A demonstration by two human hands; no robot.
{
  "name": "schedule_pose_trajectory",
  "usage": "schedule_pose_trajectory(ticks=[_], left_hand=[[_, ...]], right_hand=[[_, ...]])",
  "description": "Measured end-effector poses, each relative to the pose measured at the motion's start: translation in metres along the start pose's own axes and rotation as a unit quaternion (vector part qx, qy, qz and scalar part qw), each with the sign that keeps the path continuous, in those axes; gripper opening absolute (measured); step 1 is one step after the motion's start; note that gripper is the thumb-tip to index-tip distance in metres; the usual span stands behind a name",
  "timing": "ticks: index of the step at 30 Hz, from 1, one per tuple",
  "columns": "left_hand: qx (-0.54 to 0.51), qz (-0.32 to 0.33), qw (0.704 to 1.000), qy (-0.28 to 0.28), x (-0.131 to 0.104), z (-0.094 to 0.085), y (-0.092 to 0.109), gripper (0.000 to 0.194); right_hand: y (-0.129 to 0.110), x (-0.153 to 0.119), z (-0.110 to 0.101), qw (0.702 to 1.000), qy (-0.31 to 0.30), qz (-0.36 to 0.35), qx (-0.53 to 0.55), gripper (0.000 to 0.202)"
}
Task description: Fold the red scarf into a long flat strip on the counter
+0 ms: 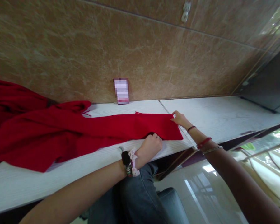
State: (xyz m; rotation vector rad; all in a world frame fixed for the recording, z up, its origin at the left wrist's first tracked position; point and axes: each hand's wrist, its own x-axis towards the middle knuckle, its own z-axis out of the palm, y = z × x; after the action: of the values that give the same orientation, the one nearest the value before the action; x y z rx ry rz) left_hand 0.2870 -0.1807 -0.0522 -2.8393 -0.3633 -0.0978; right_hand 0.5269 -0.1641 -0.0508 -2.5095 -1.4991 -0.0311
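A red cloth garment [121, 127] lies along the white tabletop, with one long, narrow part stretched flat to the right and the bulk heaped in folds at the left. My left hand [151, 145], wearing a ring and wristbands, is closed on the near edge of the narrow part, where the cloth bunches into a dark fold. At its right end, my right hand [179, 119] pinches the far corner between thumb and fingers. Whether the narrow part is a sleeve or a leg I cannot tell.
A blurred-out phone-like object [121, 91] leans on the brown marbled wall [140, 53] behind the table. The white tabletop [214, 110] continues right toward a dark grey box-like object [268, 77]. A seam crosses it near my right hand. My knees are beneath the front edge.
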Motion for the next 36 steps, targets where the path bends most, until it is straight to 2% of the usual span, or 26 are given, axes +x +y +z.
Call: schedule_pose_trajectory(ticks=[4, 8, 11, 14, 16, 19, 23, 26, 29, 32, 36], left_hand=[[-0.041, -0.040, 0.998, -0.010, 0.000, 0.002, 0.000, 0.022], [-0.051, -0.065, 0.996, -0.029, -0.002, -0.001, 0.007, 0.029], [-0.041, -0.048, 0.997, -0.032, -0.005, -0.010, 0.011, 0.029], [-0.061, -0.001, 0.998, 0.013, -0.003, -0.022, 0.001, 0.024], [-0.075, -0.010, 0.995, 0.060, 0.004, -0.027, -0.017, 0.022], [-0.109, -0.069, 0.989, 0.072, 0.019, -0.018, -0.048, 0.034], [-0.166, -0.092, 0.980, -0.055, 0.031, 0.011, -0.072, 0.053], [-0.193, -0.095, 0.972, -0.099, 0.030, 0.027, -0.075, 0.055], [-0.203, -0.097, 0.969, -0.103, 0.027, 0.030, -0.075, 0.054], [-0.201, -0.100, 0.969, -0.100, 0.029, 0.027, -0.077, 0.053], [-0.176, -0.094, 0.979, -0.029, 0.043, 0.022, -0.077, 0.049]], right_hand=[[0.002, 0.012, 0.008, 0.999, 0.031, 0.004, 0.013, 0.030], [0.005, 0.013, 0.012, 0.998, 0.053, -0.007, 0.019, 0.031], [0.001, 0.009, 0.014, 0.998, 0.061, -0.027, 0.022, 0.033], [-0.003, 0.002, 0.016, 0.996, 0.074, -0.044, 0.026, 0.037], [-0.002, -0.004, 0.016, 0.994, 0.084, -0.064, 0.038, 0.040], [0.009, -0.017, 0.012, 0.991, 0.067, -0.084, 0.081, 0.045], [0.033, -0.045, -0.001, 0.983, -0.019, -0.094, 0.155, 0.045], [0.045, -0.068, -0.008, 0.972, -0.022, -0.173, 0.156, 0.049], [0.047, -0.082, -0.006, 0.967, 0.017, -0.227, 0.116, 0.041], [0.045, -0.087, 0.001, 0.967, 0.052, -0.237, 0.080, 0.042], [0.044, -0.088, 0.009, 0.966, 0.083, -0.243, 0.041, 0.049]])
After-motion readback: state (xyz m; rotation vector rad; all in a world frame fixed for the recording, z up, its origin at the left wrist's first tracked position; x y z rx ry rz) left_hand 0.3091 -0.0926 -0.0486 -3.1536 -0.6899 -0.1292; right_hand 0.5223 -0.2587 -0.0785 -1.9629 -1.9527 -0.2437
